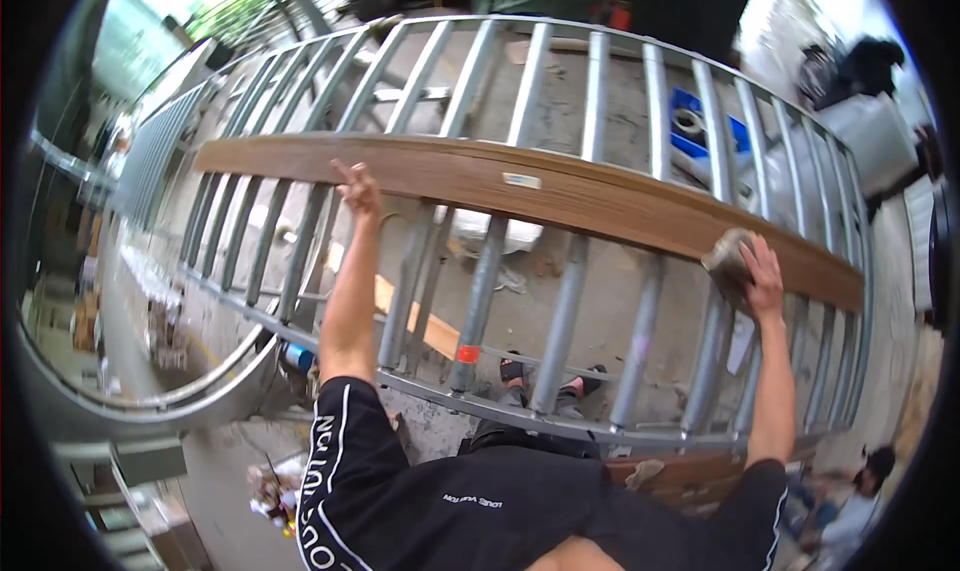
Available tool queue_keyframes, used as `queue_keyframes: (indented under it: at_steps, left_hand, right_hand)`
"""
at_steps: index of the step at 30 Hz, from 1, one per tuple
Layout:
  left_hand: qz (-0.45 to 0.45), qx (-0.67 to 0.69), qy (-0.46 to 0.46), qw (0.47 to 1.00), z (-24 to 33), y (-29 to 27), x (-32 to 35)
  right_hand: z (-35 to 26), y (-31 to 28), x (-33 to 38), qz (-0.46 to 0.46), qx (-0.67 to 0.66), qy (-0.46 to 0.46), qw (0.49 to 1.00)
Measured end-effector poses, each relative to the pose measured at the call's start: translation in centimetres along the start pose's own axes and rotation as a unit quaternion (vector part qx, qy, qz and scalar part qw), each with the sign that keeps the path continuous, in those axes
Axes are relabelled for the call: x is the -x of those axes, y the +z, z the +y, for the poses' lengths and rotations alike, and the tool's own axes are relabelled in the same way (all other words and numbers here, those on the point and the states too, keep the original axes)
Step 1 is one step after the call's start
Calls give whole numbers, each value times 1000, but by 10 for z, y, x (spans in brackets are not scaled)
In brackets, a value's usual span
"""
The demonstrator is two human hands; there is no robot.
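A long brown wood-grained board (pixel 440 169) lies across the metal rollers of a conveyor, running from far left to near right. A small pale label (pixel 521 181) sits on its face near the middle. My left hand (pixel 357 191) is at the board's near edge toward its left part, fingers apart, with nothing in it. At the near edge farther right, my right hand (pixel 763 271) grips a rounded grey-brown thing (pixel 730 259). Blur and my fingers partly hide that thing, so I cannot tell whether it is a tape roll or wadded cloth.
Grey rollers (pixel 572 316) slope toward me between the conveyor's metal rails. Beyond the board, a blue tray (pixel 690 121) holds a roll. A wooden strip (pixel 420 316) is below the rollers. Another person (pixel 850 501) is at the lower right. A large curved metal frame (pixel 190 396) stands left.
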State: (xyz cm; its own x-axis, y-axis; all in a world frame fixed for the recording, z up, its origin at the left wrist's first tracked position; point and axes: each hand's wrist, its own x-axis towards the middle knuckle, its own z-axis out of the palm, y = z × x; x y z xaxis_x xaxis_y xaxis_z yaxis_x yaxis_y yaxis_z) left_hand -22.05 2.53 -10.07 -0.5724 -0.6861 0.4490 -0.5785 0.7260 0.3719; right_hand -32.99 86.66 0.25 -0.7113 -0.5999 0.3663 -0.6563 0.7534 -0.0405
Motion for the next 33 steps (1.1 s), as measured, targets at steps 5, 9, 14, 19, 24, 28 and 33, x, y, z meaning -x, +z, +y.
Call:
queue_keyframes:
  at_steps: [5, 9, 14, 19, 24, 28, 33]
  left_hand:
    - [29, 111, 121, 986, 23, -57, 32]
    - [-165, 537, 108, 820, 117, -149, 149]
    - [-579, 635, 1, 511, 247, -223, 328]
    - [-646, 571, 39, 504, 276, -246, 387]
    - [-666, 474, 63, 572, 281, -245, 385]
    - [-620, 496, 22, 607, 299, -253, 396]
    - [-640, 443, 113, 618, 331, -274, 436]
  right_hand:
    - [-54, -10, 47, 85, -39, 196, 976]
    - [-174, -29, 82, 40, -277, 249, 927]
    - [-354, -44, 81, 31, -522, 324, 788]
    - [-415, -71, 117, 119, -426, 361, 821]
    - [-409, -84, 183, 226, -453, 357, 785]
    - [-403, -78, 242, 282, -469, 453, 704]
    - [-390, -45, 330, 173, -334, 499, 781]
